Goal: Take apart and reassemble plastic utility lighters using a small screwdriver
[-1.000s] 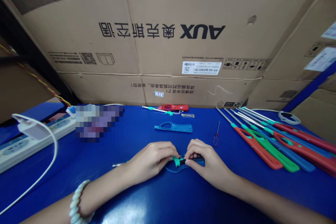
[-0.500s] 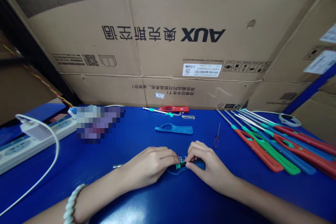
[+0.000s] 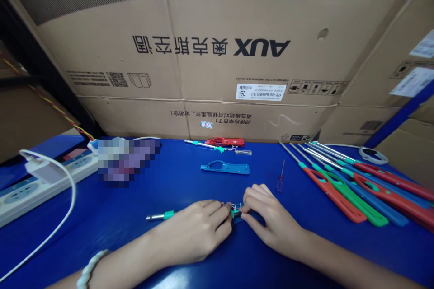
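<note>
A long-reach lighter in pieces lies before me, its metal tube (image 3: 155,217) and green collar (image 3: 168,214) showing to the left of my left hand (image 3: 203,226). That hand's fingers are closed over the lighter's body and cover most of it. My right hand (image 3: 273,214) pinches a small black part (image 3: 238,214) beside a green piece (image 3: 233,211) of the lighter. Thin white wires (image 3: 233,206) stick up between both hands. Beyond them lies a blue lighter shell half (image 3: 225,168). To the right is a screwdriver (image 3: 280,183) with a purple see-through handle.
Finished-looking lighters (image 3: 339,194) in several colours lie at the right. A red shell (image 3: 225,142), another lighter tube (image 3: 203,144) and a clear tank (image 3: 243,152) sit near the cardboard (image 3: 203,67). A power strip (image 3: 50,180) with a white cable (image 3: 73,189) stands left.
My left hand has shifted slightly toward me and rolled over the lighter, so more of the metal tube and the green collar show. My right hand keeps its pinch with little movement.
</note>
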`<state>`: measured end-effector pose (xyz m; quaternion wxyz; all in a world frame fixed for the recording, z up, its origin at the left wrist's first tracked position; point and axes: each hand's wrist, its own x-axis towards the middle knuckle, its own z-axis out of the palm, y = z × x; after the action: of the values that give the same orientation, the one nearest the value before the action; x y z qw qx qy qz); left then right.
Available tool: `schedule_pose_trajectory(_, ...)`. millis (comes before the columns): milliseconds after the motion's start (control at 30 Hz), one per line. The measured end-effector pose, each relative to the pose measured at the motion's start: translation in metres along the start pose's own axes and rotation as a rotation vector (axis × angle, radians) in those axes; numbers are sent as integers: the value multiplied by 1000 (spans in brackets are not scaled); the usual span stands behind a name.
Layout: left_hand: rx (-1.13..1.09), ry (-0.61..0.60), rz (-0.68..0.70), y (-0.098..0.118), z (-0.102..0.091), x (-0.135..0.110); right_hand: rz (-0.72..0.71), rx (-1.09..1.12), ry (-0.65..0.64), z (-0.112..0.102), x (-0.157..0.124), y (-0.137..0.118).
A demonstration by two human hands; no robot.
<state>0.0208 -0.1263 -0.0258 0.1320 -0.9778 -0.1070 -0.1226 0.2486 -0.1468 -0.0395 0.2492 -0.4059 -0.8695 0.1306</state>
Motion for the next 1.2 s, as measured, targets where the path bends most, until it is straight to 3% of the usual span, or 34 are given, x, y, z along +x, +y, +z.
schedule_pose_trajectory(233,1,7,-26,1,7,-3,24,53,28,0,2,-2)
schedule_pose_trajectory(367,-53,73,-81,1,11,-2,27,67,31,-1,2,-2)
schedule_pose_trajectory(533,-13,102,-48,0,10,-1,-15,19,11,-1,1,-1)
schedule_pose_trajectory(933,173,150,-2,13,9,2,-478,-658,26,7,-5,-12)
schedule_pose_trajectory(1067,87,149,-43,4,12,2,-466,-635,45,7,-4,-9)
schedule_pose_trajectory(1200,-157,126,-210,-10,16,0,-348,-484,78,5,1,7)
